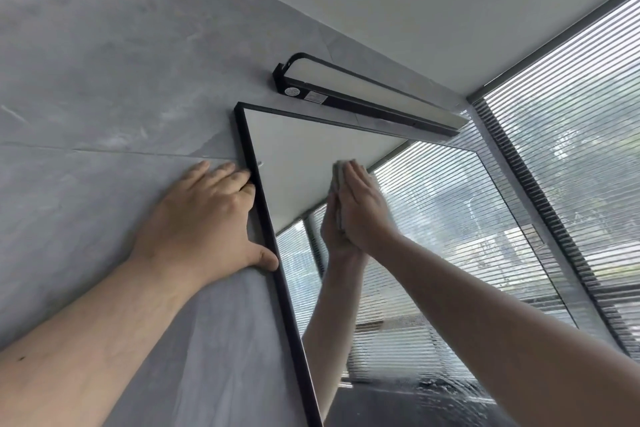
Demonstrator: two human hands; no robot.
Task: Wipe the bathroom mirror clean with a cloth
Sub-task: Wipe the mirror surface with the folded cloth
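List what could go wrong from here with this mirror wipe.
1. The right hand presses the cloth flat with straight fingers and does not grip it, so the cloth may slip out.
2. The left hand touches the black frame of the mirror; its thumb might smudge the glass edge.
3. The wet streaks low on the glass could dry into marks if missed.
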